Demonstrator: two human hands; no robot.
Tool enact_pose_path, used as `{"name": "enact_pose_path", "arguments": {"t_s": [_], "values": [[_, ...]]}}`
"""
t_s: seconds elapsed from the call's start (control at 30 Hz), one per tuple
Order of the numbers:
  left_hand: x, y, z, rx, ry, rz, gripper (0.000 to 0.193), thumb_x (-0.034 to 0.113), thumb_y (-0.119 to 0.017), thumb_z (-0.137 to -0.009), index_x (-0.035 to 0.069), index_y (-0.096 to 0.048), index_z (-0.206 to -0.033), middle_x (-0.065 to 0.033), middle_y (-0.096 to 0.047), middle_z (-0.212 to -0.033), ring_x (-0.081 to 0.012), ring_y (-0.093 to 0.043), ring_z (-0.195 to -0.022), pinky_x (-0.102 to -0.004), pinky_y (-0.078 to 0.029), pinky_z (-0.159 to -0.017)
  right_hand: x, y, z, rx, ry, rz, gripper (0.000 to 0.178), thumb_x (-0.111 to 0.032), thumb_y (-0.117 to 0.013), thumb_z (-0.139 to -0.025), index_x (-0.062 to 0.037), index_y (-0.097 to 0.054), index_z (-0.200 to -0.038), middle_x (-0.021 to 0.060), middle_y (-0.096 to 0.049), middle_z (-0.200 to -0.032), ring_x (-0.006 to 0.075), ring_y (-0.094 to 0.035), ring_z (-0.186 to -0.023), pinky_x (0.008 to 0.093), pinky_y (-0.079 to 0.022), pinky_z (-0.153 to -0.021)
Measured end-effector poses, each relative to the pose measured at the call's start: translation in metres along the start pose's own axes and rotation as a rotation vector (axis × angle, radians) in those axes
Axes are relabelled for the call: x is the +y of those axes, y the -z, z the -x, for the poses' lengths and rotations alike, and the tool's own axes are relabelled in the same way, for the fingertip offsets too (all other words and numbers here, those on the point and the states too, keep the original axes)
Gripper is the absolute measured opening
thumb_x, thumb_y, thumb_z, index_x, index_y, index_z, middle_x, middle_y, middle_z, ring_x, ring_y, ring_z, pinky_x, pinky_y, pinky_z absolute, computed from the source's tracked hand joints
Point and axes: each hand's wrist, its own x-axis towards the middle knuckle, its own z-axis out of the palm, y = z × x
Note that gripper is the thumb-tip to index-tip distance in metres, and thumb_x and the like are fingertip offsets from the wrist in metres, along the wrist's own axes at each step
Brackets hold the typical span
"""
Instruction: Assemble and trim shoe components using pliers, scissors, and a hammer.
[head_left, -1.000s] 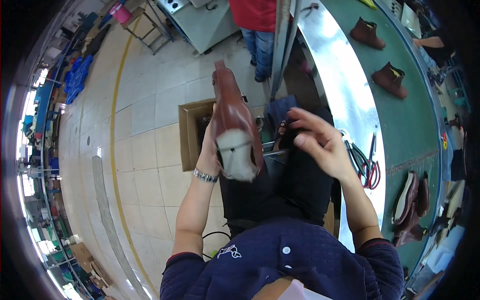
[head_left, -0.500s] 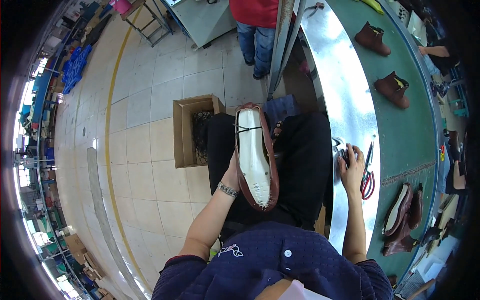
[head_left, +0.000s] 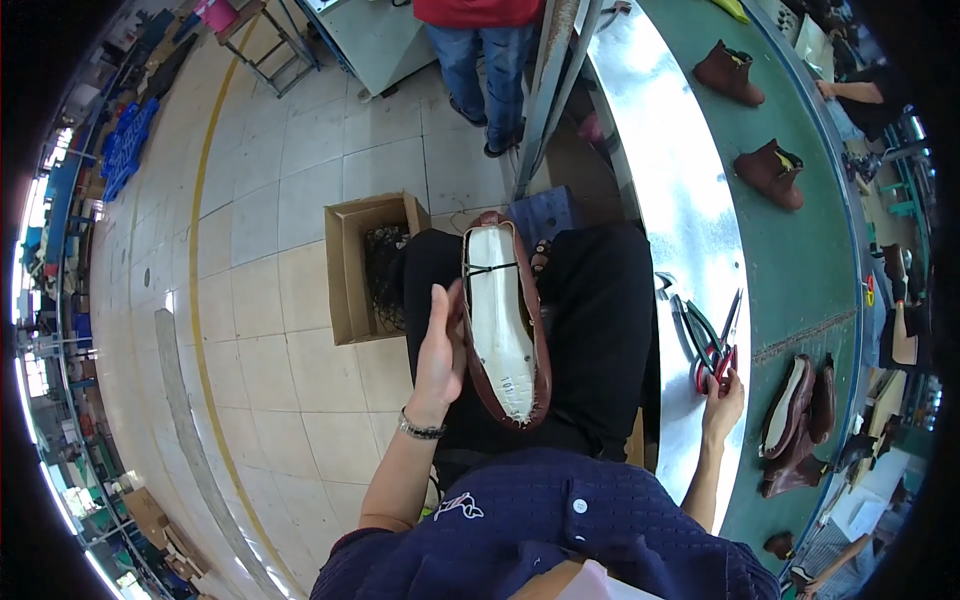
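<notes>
A brown leather shoe upper point(head_left: 541, 372) rests sole side up across my lap. Its white insole point(head_left: 497, 310) faces me, crossed near the far end by a black tie. Beside its left edge is my left hand point(head_left: 437, 350), open, fingers stretched out and palm turned toward the shoe; any contact is slight or hidden. On the metal bench to the right, my right hand point(head_left: 724, 402) pinches the red handles of a pair of scissors point(head_left: 732, 320), blades pointing away. Dark-handled pincers point(head_left: 695, 325) lie right alongside, partly overlapping the scissors' handles.
A shiny metal bench point(head_left: 665, 130) runs along my right, beside a green conveyor belt point(head_left: 800, 270) carrying brown boots point(head_left: 770, 172) and more shoe uppers point(head_left: 800, 420). Left of my knees stands a cardboard box point(head_left: 345, 270) with dark stringy stuff. A person point(head_left: 485, 70) stands ahead, near a metal post point(head_left: 548, 100).
My right hand has left the pincers and come nearer to the scissors' red handles. My left hand has let go of the shoe and opened beside it. The view has shifted slightly.
</notes>
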Motion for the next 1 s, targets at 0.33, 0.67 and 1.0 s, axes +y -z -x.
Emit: {"name": "enact_pose_path", "arguments": {"t_s": [0.33,0.67,1.0], "values": [[-0.004,-0.022,0.005,-0.043,-0.430,-0.752,0.073,0.031,-0.065,-0.093,-0.004,-0.028,-0.145,-0.0208,-0.038,-0.140,-0.0286,-0.042,-0.131,-0.0381,-0.038,-0.106,0.032,0.022,0.015,-0.102,-0.142,-0.045,0.034,-0.017,-0.068,-0.074,0.0043,-0.064,-0.100,0.0147,-0.068,-0.074,0.0255,-0.065,-0.064,0.0391,-0.051,-0.065],[-0.011,-0.023,-0.001,-0.085,-0.516,-0.739,0.055,0.024,-0.053,-0.099,-0.004,-0.033,-0.144,-0.0178,-0.050,-0.131,-0.0241,-0.048,-0.121,-0.0347,-0.037,-0.103,-0.072,0.088,0.027,-0.375,-0.291,-1.057,0.057,-0.059,-0.059,-0.090,-0.0068,-0.054,-0.113,-0.0067,-0.041,-0.068,0.0041,-0.039,-0.056,0.0211,-0.029,-0.050],[-0.001,-0.029,0.009,-0.061,-0.550,-0.898,0.056,0.025,-0.048,-0.101,-0.007,-0.031,-0.144,-0.0213,-0.050,-0.130,-0.0268,-0.049,-0.121,-0.0349,-0.036,-0.104,-0.219,0.059,0.053,-1.714,-0.343,-1.142,0.051,-0.052,-0.052,-0.096,-0.0029,-0.054,-0.109,-0.0017,-0.050,-0.076,0.0074,-0.048,-0.064,0.0204,-0.037,-0.056]]}}
